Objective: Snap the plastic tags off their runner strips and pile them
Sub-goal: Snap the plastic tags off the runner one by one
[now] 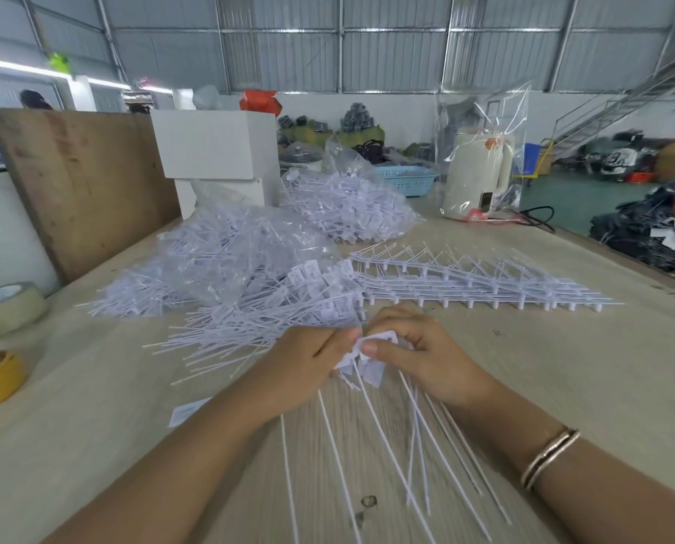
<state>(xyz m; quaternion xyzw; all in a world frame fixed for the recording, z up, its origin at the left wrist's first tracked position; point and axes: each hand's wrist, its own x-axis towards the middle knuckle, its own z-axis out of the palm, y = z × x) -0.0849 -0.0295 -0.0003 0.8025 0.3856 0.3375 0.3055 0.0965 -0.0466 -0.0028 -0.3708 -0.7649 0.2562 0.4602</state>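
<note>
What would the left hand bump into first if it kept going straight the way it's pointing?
The left hand, gripping a bunch of white plastic tags, points up and right. It would probably meet the right hand first, as their fingertips almost touch; beyond that lie the stacked white runner strips, though depth is unclear.

head view | worn high, faces forward-down (close) | table [563, 367] fills foreground

Both hands [361, 353] pinch white tags [367, 363] over table [563, 367].

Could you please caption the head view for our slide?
Both hands grip a bunch of white tags beside stacked runner strips.
</note>
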